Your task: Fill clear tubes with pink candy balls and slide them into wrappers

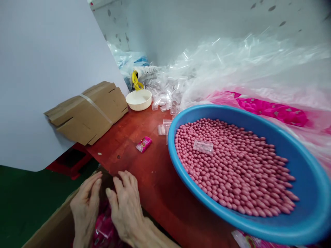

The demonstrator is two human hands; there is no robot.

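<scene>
Both my hands are over an open cardboard box [53,220] at the lower left, with pink shiny packets [107,227] inside it. My left hand [86,203] is at the box's left side, fingers loosely bent and thumb apart, with nothing visible in it. My right hand [126,203] reaches across the box's right side near the table edge, its fingers and thumb spread and holding nothing visible. A small pink packet [144,144] lies on the red table beyond them. To the right stands a large blue basin [181,168], partly filled with pink oval beads or candies [232,168].
A clear plastic tube [203,146] lies on the pink pieces. Flattened cardboard [88,113] leans at the left. At the back are a white bowl [139,100], yellow tape [136,81] and a heap of clear tubes [165,94]. Another packet [254,241] shows under the basin's front.
</scene>
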